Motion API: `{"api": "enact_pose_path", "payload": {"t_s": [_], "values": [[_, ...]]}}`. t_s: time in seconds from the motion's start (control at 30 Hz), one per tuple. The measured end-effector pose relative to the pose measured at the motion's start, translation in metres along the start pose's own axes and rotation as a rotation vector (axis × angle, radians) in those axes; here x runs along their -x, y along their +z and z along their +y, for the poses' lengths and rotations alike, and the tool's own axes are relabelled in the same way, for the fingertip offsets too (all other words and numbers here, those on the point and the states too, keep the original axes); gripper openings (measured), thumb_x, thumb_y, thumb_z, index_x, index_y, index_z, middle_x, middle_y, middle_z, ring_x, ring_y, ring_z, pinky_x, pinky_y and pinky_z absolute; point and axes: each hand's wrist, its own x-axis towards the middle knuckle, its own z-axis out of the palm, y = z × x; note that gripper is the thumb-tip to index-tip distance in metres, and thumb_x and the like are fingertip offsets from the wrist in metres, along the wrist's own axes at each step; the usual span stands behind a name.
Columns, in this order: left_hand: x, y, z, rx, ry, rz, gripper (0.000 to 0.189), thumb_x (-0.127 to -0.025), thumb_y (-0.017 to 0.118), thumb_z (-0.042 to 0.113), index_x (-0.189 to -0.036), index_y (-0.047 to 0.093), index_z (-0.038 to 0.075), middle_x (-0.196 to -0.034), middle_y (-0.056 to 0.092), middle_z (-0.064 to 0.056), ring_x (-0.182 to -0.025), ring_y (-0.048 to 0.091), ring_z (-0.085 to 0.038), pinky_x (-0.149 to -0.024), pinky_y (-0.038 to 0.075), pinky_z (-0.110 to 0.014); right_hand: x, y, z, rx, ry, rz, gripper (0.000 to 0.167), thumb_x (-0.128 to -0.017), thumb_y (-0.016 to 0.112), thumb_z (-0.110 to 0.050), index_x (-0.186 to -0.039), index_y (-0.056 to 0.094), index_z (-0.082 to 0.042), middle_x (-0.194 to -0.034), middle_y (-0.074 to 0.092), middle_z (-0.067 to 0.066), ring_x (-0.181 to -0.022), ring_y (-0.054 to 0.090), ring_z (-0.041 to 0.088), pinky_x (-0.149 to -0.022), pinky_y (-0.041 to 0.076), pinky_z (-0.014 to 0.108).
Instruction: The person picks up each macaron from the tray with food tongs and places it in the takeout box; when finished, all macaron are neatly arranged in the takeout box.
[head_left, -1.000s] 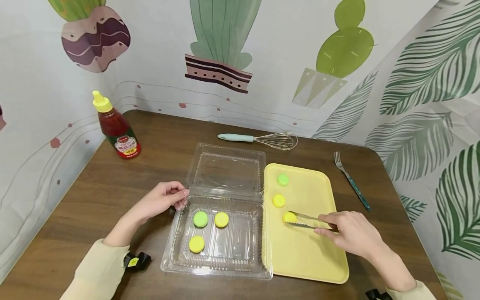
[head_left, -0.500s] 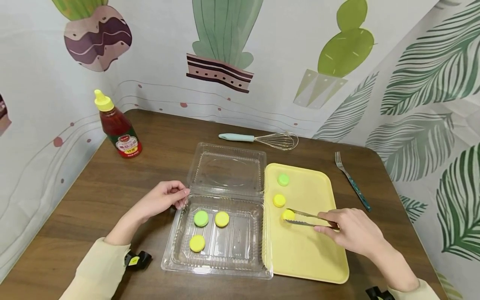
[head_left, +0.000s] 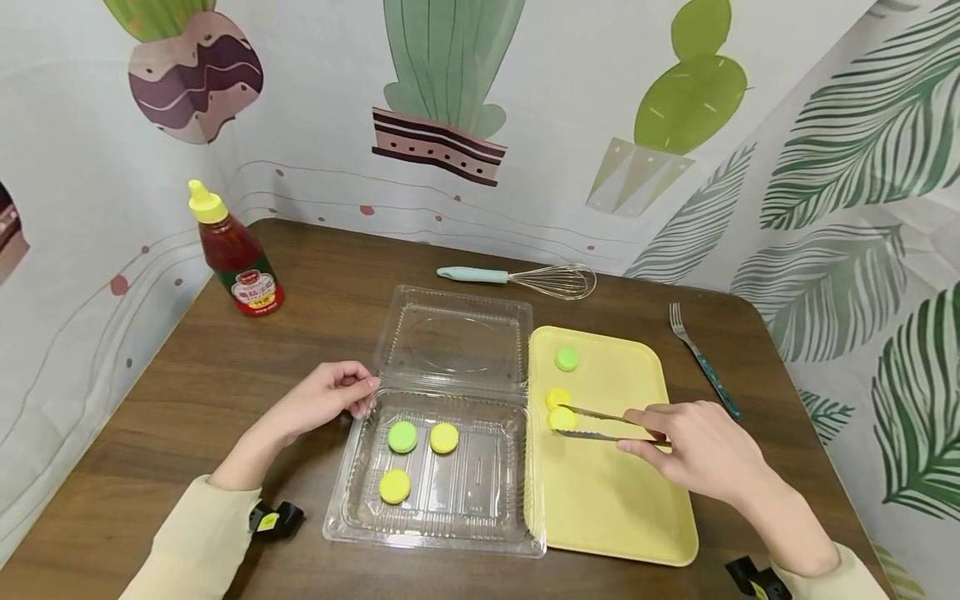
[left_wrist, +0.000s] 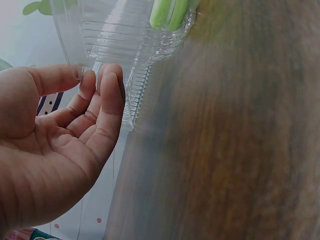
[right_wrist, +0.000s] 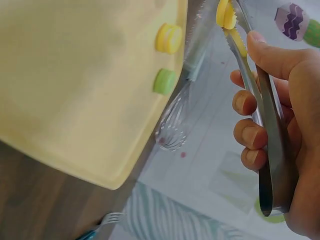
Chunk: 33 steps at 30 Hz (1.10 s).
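Note:
My right hand [head_left: 701, 446] grips metal tongs [right_wrist: 277, 175], whose tips pinch a yellow macaron [head_left: 562, 419]. In the right wrist view this macaron appears lifted off the yellow tray [head_left: 622, 517]. On the tray lie another yellow macaron [right_wrist: 169, 38] and a green macaron [head_left: 567, 358]. My left hand [head_left: 322, 400] pinches the left edge of a clear plastic clamshell box [head_left: 431, 546] between thumb and fingers, near its hinge. Inside the box sit a green macaron [head_left: 402, 436] and two yellow ones, one beside it [head_left: 444, 437], the other nearer me.
The box lid [head_left: 457, 342] is folded back, away from me. A whisk [head_left: 517, 277] lies behind it, and a fork [head_left: 705, 362] right of the tray. At the back left stands a ketchup bottle [head_left: 240, 258]. A printed cloth hangs behind the table.
The tongs have closed round the yellow macaron and carried it slightly left and away from me, towards the other yellow one. My left hand stays at the box edge.

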Motion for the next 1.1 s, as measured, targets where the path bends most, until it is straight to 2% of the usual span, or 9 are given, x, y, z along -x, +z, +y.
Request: {"api": "enact_pose_path", "payload": {"t_s": [0.23, 0.37, 0.53, 0.77, 1.1], "values": [[-0.001, 0.000, 0.000, 0.004, 0.002, -0.002, 0.026, -0.102, 0.059, 0.018, -0.094, 0.061, -0.006, -0.076, 0.062, -0.010, -0.067, 0.058, -0.017, -0.063, 0.050, -0.030, -0.019, -0.007, -0.013, 0.038, -0.066, 0.011, 0.027, -0.087, 0.074, -0.043, -0.094, 0.074, -0.017, -0.067, 0.049, -0.021, -0.050, 0.031, -0.010, -0.046, 0.031, 0.017], [0.000, 0.001, 0.000, 0.006, 0.004, -0.001, 0.026, -0.102, 0.059, 0.018, -0.095, 0.062, -0.007, -0.077, 0.062, -0.010, -0.067, 0.058, -0.017, -0.063, 0.051, -0.030, -0.030, -0.007, -0.023, 0.038, -0.098, 0.002, 0.028, -0.090, 0.071, -0.045, -0.095, 0.073, -0.017, -0.064, 0.045, -0.020, -0.049, 0.028, -0.010, -0.044, 0.029, 0.017], [0.001, 0.000, 0.001, 0.005, 0.006, 0.006, 0.025, -0.102, 0.059, 0.018, -0.095, 0.062, -0.006, -0.077, 0.063, -0.010, -0.067, 0.059, -0.017, -0.063, 0.051, -0.030, -0.041, -0.004, -0.034, 0.013, -0.118, -0.015, 0.027, -0.087, 0.075, -0.043, -0.097, 0.074, -0.018, -0.064, 0.044, -0.021, -0.049, 0.025, -0.008, -0.045, 0.028, 0.017], [0.002, 0.000, 0.002, 0.001, 0.002, 0.008, 0.025, -0.102, 0.059, 0.018, -0.096, 0.062, -0.007, -0.077, 0.062, -0.010, -0.067, 0.059, -0.017, -0.063, 0.051, -0.030, -0.053, 0.006, -0.047, -0.002, -0.157, -0.059, 0.027, -0.086, 0.076, -0.042, -0.098, 0.075, -0.018, -0.071, 0.056, -0.019, -0.050, 0.036, -0.007, -0.047, 0.035, 0.019], [0.001, 0.001, 0.002, -0.010, -0.005, 0.010, 0.025, -0.102, 0.059, 0.018, -0.095, 0.062, -0.006, -0.077, 0.063, -0.010, -0.068, 0.059, -0.018, -0.063, 0.052, -0.031, -0.065, 0.020, -0.062, -0.040, -0.200, -0.119, 0.027, -0.085, 0.078, -0.043, -0.097, 0.075, -0.018, -0.065, 0.054, -0.015, -0.049, 0.033, -0.005, -0.045, 0.036, 0.021]]}}
